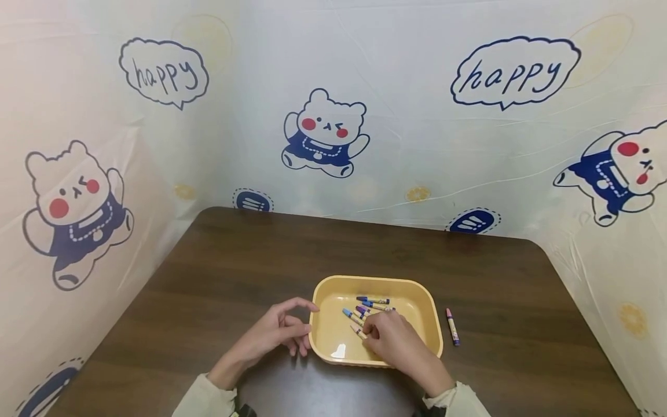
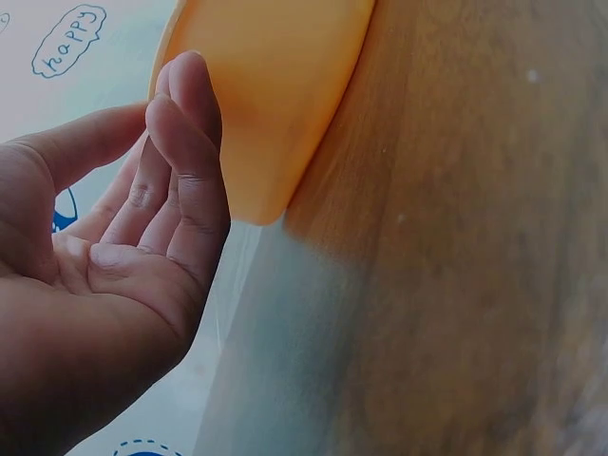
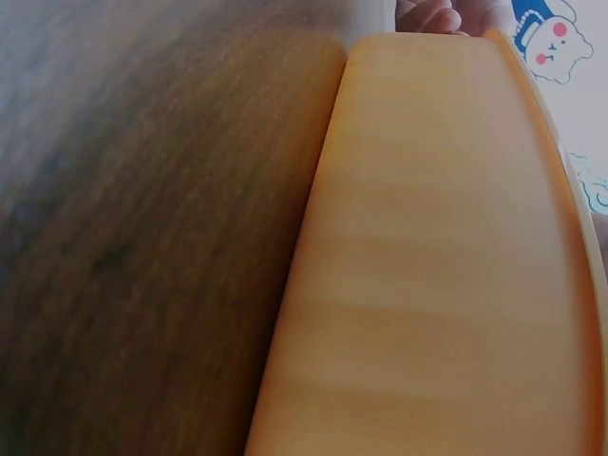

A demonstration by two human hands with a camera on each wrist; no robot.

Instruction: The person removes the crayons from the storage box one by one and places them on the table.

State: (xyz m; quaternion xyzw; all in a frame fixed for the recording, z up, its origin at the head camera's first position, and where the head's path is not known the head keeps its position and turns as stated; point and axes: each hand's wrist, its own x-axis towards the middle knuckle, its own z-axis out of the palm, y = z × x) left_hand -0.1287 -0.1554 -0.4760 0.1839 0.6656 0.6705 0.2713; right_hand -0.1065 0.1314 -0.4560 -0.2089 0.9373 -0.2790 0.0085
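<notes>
Pale sleeves [image 1: 205, 398] nearest. Left hand [image 1: 276, 333]: fingers loosely bent, touching the left rim of the yellow tray [image 1: 327, 339]. Right hand [image 1: 393, 341]: over the tray's near side, fingers curled narrow, down at the crayons [image 1: 350, 316]; can't tell if they pinch one. Crayons lie loose mid-tray, dark-blue ones at the far side. One pink-tipped crayon [image 1: 453, 328] on the bench [image 1: 250, 255], just right of tray. Behind: printed sheet [image 1: 406, 127], bears and "happy" bubbles.
</notes>
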